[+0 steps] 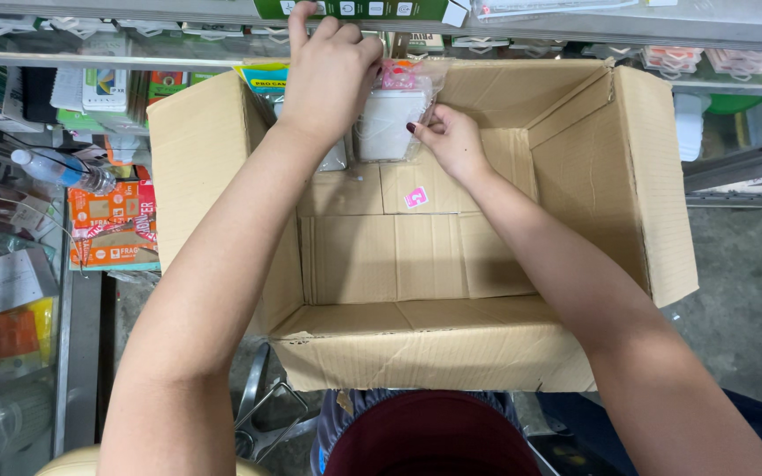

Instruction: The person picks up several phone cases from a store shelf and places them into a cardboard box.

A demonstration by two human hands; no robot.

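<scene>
A large open cardboard box (575, 185) sits in front of me, its flaps spread out. At its far inner wall stand clear plastic packets with white items inside (388, 123). My left hand (328, 75) reaches over the far edge of the box, fingers curled on the packets and the shelf edge behind them. My right hand (453, 139) pinches the right side of the white packet between thumb and fingers. A small pink sticker (415, 197) lies on the box floor just below the packets.
A metal shelf (707, 35) with hanging packaged goods runs along the top. Left of the box are a plastic water bottle (63, 172), orange tape rolls (109, 211) and a glass counter (11, 291). A dark red stool seat (429, 436) is below the box.
</scene>
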